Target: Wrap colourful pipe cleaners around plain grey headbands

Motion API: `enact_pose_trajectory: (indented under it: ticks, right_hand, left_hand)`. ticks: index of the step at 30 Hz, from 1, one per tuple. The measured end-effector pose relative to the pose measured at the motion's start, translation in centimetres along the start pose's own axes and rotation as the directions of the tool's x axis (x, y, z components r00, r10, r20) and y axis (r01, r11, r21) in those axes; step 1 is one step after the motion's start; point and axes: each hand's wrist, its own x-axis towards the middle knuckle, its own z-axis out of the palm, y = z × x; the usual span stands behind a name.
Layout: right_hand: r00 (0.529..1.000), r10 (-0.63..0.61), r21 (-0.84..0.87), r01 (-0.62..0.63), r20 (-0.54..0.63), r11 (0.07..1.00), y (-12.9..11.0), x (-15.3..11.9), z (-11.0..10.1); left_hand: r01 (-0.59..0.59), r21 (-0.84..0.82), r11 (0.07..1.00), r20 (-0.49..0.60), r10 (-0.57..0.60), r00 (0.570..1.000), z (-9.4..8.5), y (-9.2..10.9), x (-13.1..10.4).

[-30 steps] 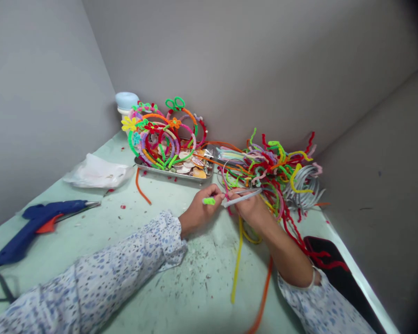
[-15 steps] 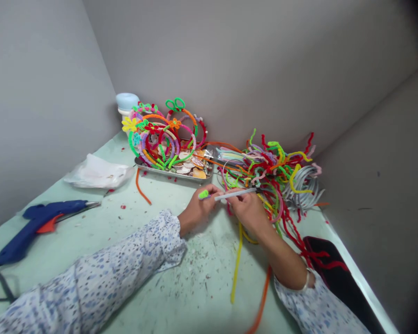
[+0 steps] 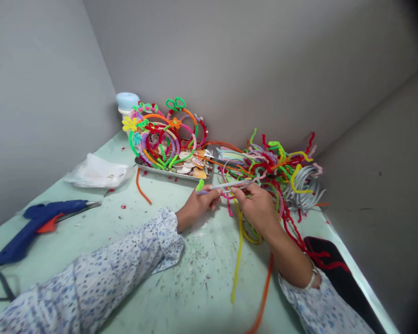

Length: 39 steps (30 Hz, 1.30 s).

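Observation:
Close together above the table's middle, my two hands work on a slim pale headband (image 3: 226, 184). Its left end carries bright green pipe cleaner (image 3: 199, 186) with some purple beside it. My left hand (image 3: 204, 198) is closed, pinching the headband near that coloured end. With thumb and fingers pressed together, my right hand (image 3: 256, 204) grips a thin purplish pipe cleaner (image 3: 226, 191) just under the pale band. The fingers partly hide where the strands meet the band. Behind my right hand spreads a heap of coloured pipe cleaners (image 3: 264, 160).
Finished colourful headbands (image 3: 176, 123) lean on a metal tray (image 3: 174, 175) of shell-like pieces. A blue glue gun (image 3: 48, 215) and a white plastic bag (image 3: 97, 171) lie left. Silver bare headbands (image 3: 304, 185) and a dark phone-like object (image 3: 348, 278) are right. Walls enclose the table.
My left hand has tilted the headband, bringing its green end slightly up and left. My right hand has shifted a little right and its grip has turned.

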Motion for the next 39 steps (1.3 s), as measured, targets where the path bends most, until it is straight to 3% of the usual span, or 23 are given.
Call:
enact_pose_trajectory:
  ticks: [12,19,25,28,31,36,39]
  right_hand:
    - [1.0,0.019,-0.012,-0.019,0.006,1.0,-0.1,-0.1,-0.3]
    - [0.987,0.15,0.083,-0.154,0.053,0.985,0.3,0.3,-0.3]
    - [0.971,0.223,0.172,-0.235,0.085,0.957,0.7,0.5,0.0]
    - [0.958,0.232,0.224,-0.266,0.167,0.937,0.5,0.7,-0.6]
    - [0.916,0.226,0.349,-0.342,0.332,0.873,1.0,1.2,-1.6]
    - [0.843,0.249,0.591,-0.517,0.477,0.62,3.7,1.5,-1.9]
    - [0.837,0.22,0.594,-0.518,0.501,0.616,4.3,1.2,-1.1]
  left_hand:
    - [-0.098,0.149,0.984,0.028,0.095,0.995,-0.2,-0.5,0.0]
    - [0.014,0.018,1.0,0.037,-0.015,0.999,0.0,0.3,0.0]
    - [0.019,-0.02,1.0,0.033,-0.019,0.999,0.0,0.2,0.2]
    - [0.019,-0.014,1.0,0.038,-0.019,0.999,0.0,0.0,0.2]
    - [0.008,-0.017,1.0,0.038,-0.007,0.999,-0.1,0.0,0.2]
    - [0.0,-0.021,1.0,0.052,0.001,0.999,-0.1,0.1,0.1]
    - [-0.007,-0.03,1.0,0.065,0.009,0.998,-0.1,0.3,0.0]
